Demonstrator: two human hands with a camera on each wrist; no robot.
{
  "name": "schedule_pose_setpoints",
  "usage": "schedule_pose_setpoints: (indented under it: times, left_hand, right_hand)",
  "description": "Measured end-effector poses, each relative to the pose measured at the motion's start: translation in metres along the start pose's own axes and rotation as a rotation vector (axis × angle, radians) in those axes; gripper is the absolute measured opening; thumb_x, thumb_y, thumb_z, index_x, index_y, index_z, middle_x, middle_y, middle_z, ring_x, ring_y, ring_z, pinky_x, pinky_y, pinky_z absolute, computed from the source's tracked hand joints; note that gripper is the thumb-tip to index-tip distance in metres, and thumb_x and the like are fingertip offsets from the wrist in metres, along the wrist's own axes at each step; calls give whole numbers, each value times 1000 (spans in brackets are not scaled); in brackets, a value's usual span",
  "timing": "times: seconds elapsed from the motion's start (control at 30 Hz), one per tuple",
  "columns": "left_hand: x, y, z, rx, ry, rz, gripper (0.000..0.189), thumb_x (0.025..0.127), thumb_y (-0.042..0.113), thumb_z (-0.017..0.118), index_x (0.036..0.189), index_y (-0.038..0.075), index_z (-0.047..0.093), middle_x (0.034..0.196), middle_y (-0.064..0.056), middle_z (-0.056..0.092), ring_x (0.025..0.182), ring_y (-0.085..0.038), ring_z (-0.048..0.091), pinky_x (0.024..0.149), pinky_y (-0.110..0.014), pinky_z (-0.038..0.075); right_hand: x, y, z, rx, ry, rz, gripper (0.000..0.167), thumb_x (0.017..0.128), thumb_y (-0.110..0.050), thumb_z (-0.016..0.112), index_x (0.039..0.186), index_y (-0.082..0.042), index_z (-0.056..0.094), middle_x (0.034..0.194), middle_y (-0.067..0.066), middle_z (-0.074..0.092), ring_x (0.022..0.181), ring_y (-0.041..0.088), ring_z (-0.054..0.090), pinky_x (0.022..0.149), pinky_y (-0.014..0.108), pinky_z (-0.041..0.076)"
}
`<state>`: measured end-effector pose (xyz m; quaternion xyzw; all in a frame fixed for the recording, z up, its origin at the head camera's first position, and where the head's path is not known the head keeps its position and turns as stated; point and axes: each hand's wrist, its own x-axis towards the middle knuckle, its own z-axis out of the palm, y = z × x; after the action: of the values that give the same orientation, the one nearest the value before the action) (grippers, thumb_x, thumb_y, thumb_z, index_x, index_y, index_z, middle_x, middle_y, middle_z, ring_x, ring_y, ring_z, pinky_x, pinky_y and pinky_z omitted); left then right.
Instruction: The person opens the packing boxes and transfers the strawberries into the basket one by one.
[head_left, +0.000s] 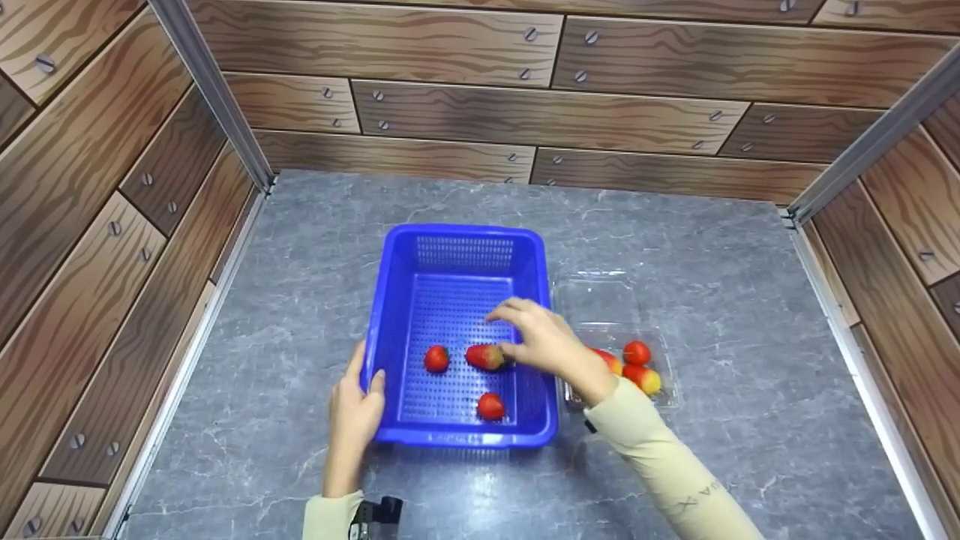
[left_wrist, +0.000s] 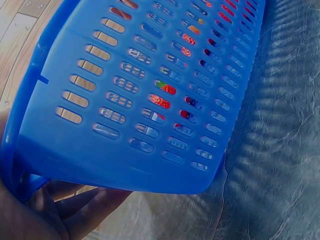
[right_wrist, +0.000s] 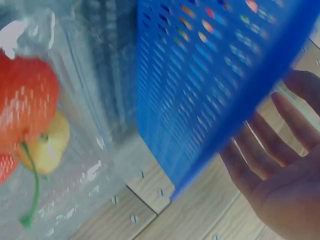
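Note:
A blue perforated basket (head_left: 465,438) stands on the table with a few red strawberries inside. One strawberry (head_left: 436,359) lies to the left, another (head_left: 491,406) near the front, and a red fruit with a yellowish end (head_left: 484,358) lies between them toward the right. My left hand (head_left: 358,401) grips the basket's left rim, thumb over the top and fingers outside. Over the basket's right rim reaches my right hand (head_left: 544,337), its fingers spread and loosely bent just above the yellow-ended fruit. In the right wrist view this hand (right_wrist: 285,170) holds nothing.
Right of the basket lies an opened clear plastic box (head_left: 667,401), its lid (head_left: 596,296) folded back. Inside are a small round red fruit (head_left: 637,352) and red-yellow fruits (head_left: 643,379), partly hidden by my right forearm. Wood-patterned walls (head_left: 465,45) enclose the grey tabletop (head_left: 315,225).

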<state>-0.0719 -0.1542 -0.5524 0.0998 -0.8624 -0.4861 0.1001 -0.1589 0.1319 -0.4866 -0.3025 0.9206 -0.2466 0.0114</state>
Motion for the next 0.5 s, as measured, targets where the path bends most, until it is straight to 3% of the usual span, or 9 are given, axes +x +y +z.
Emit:
schedule_pose_setpoints:
  times: [0.33, 0.5]
  left_hand:
    - [0, 1, 0, -3, 3, -3, 58, 91, 3, 62, 147, 8, 48, 130, -27, 60, 116, -47, 58, 99, -59, 44]
    - [0, 0, 1, -9, -1, -11, 59, 91, 5, 62, 148, 10, 48, 131, -26, 60, 117, -46, 58, 100, -58, 43]
  right_hand:
    - [-23, 19, -31, 47, 179, 107, 32, 81, -11, 79, 112, -10, 72, 112, 6, 69, 103, 27, 65, 90, 46, 54]
    - [-41, 38, -35, 17, 217, 186, 31, 81, -12, 79, 111, -10, 73, 109, 6, 69, 98, 28, 66, 83, 48, 55]
